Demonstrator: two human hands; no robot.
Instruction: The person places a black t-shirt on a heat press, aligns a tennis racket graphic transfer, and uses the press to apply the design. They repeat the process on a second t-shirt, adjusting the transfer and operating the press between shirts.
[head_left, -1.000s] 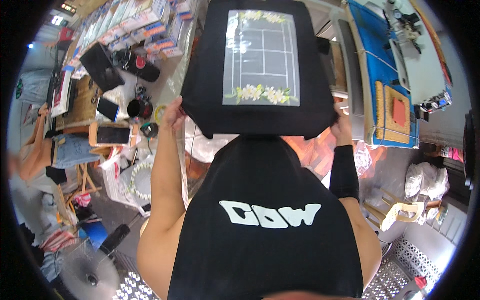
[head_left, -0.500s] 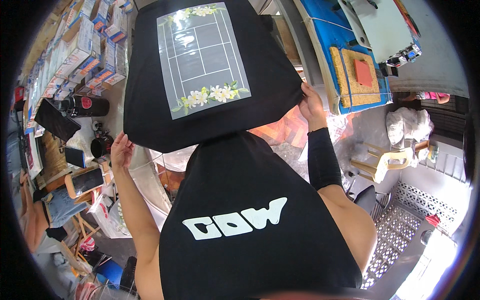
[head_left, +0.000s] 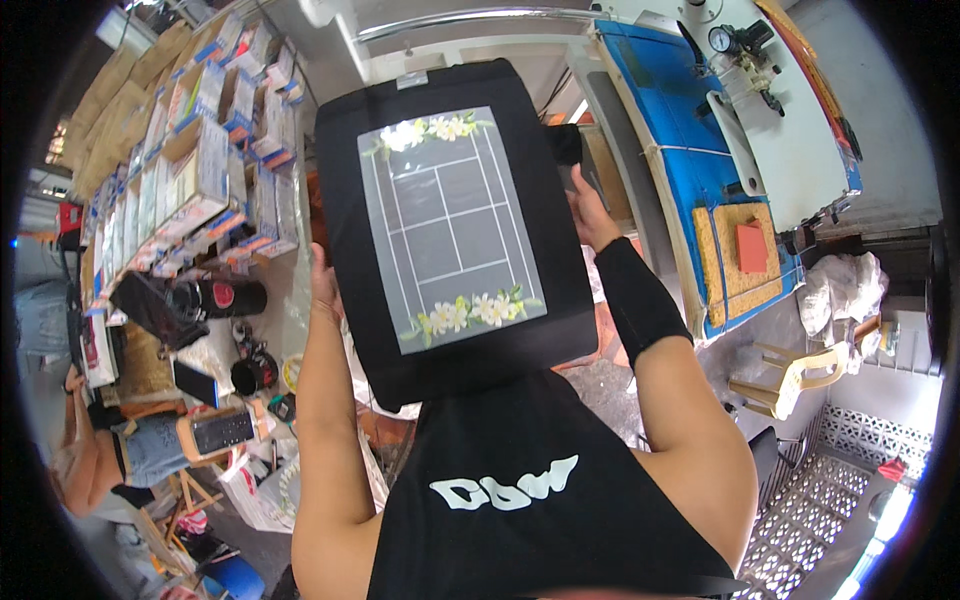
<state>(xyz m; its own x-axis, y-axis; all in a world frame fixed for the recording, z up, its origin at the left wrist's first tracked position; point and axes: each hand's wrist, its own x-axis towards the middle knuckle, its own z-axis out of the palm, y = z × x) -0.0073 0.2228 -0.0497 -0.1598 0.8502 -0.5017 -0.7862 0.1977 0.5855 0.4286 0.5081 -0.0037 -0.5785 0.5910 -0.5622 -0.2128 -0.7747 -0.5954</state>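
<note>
A black cloth garment, probably a shirt with a small label at its far edge, lies over a flat rectangular support in front of me. On it rests a glossy sheet printed with a grey court, white lines and white flowers at both ends. My left hand is at the garment's left edge, thumb upward, its other fingers mostly hidden. At the right edge, my right hand reaches along the cloth's side with fingers extended, touching or very near it.
To the right stands a blue-topped bench with a cork-like board, a red block and a pressure gauge. Boxes crowd the left shelf, above a black tumbler. A yellow chair is farther right; another person is at far left.
Both hands have moved from the garment's near corners to farther up its sides. Its spread near corners now hang narrower and closer around the support. My view has shifted, too.
</note>
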